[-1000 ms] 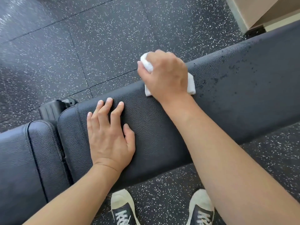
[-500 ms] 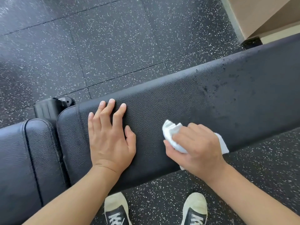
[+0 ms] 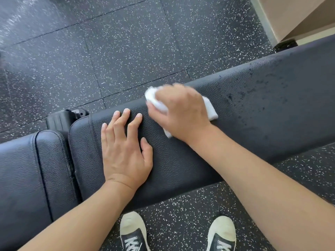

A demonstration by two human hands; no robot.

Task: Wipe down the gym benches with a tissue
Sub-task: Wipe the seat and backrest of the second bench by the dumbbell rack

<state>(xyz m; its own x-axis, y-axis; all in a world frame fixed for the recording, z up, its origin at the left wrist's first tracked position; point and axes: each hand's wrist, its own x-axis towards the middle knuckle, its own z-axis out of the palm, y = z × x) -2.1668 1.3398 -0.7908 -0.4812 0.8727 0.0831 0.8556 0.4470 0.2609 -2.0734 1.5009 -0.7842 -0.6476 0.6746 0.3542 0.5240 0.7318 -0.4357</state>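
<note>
1. The long black bench pad of pebbled faux leather (image 3: 253, 113) runs from 8 o'clock to 2 o'clock across the frame, and the wiping step is in hand along its far edge.
2. The right hand (image 3: 181, 111), fingers curled and clamped around a crumpled white paper tissue (image 3: 155, 100), presses the wad onto the pad at about 12 o'clock of centre; the hand is blurred, suggesting a stroke under way.
3. The left hand (image 3: 125, 151) lies flat on the pad at 9 o'clock of the tissue, fingers straight and slightly spread, holding nothing and apparently bracing the body.
4. Dark droplets and damp specks (image 3: 253, 87) dot the pad at 2 o'clock of the right hand; that stretch looks unwiped, so the next move likely calls for sweeping the tissue that way with steady pressure.
5. A separate padded black seat section (image 3: 23, 169) with stitched seams sits at 8 o'clock, just beside the long pad across a narrow gap.
6. The black rubber floor with white flecks (image 3: 126, 51) surrounds the bench; two black canvas sneakers with white toecaps (image 3: 132, 230) stand at 6 o'clock.
</note>
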